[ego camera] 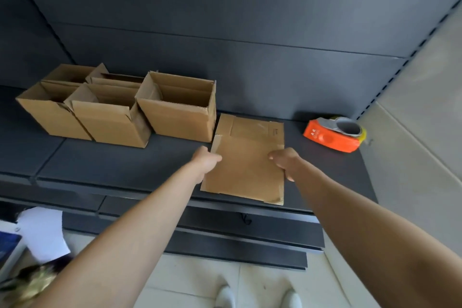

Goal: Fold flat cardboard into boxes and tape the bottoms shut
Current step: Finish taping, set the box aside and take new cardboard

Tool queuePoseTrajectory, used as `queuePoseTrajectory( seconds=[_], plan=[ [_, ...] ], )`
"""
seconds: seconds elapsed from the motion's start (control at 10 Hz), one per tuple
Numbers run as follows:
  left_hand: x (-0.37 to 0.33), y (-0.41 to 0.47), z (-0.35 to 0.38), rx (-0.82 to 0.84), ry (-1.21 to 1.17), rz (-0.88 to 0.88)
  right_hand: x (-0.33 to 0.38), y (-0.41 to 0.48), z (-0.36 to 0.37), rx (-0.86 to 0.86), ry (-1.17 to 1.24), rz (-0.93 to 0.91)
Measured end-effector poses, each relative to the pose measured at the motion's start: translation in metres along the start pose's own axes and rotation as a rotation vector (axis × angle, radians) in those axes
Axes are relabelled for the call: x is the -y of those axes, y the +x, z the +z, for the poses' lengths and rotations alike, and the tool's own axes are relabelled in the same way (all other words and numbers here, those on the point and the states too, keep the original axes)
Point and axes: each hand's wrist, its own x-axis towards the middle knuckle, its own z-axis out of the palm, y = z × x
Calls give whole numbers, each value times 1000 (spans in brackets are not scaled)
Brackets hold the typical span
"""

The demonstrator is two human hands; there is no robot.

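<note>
A flat brown cardboard blank (246,165) lies on the dark shelf (125,160), its near edge reaching the shelf's front lip. My left hand (206,161) grips its left edge and my right hand (286,161) grips its right edge, thumbs on top. A second flat piece (250,126) shows beneath it at the far end. An orange tape dispenser (333,134) rests on the shelf to the right, apart from my hands. Three folded open-topped boxes (177,105) stand in a row at the left, with another behind them.
A dark back panel (225,20) rises behind the shelf. A pale wall (425,107) closes the right side. Lower dark shelf edges (225,232) jut out below. White paper (42,230) and a blurred object lie on the tiled floor at lower left; my shoes show at bottom.
</note>
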Motion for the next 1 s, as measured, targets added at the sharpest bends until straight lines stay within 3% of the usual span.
queuePoseTrajectory(
  seconds=[0.2, 0.4, 0.5, 0.6, 0.7, 0.8, 0.9, 1.0],
  plan=[
    [-8, -4, 18, 19, -14, -29, -18, 3, -19, 7, 221, 64],
    [-17, -19, 31, 126, -89, -110, 6, -19, -59, 20, 196, -48],
    [-35, -29, 40, 117, -47, -63, 30, -31, -83, 0, 55, -215],
    [-69, -38, 43, -2, -105, 141, 55, -55, -109, -86, -327, -420],
    [-107, -51, 46, -121, -199, 303, 68, -68, -128, -111, -551, -561],
    [-133, -67, 54, -249, -231, 357, 69, -73, -135, -134, -714, -645],
    [-138, -68, 68, -213, -250, 319, 55, -71, -141, -175, -814, -622],
    [-133, -70, 77, -224, -220, 281, 38, -65, -155, -225, -761, -573]
  ],
)
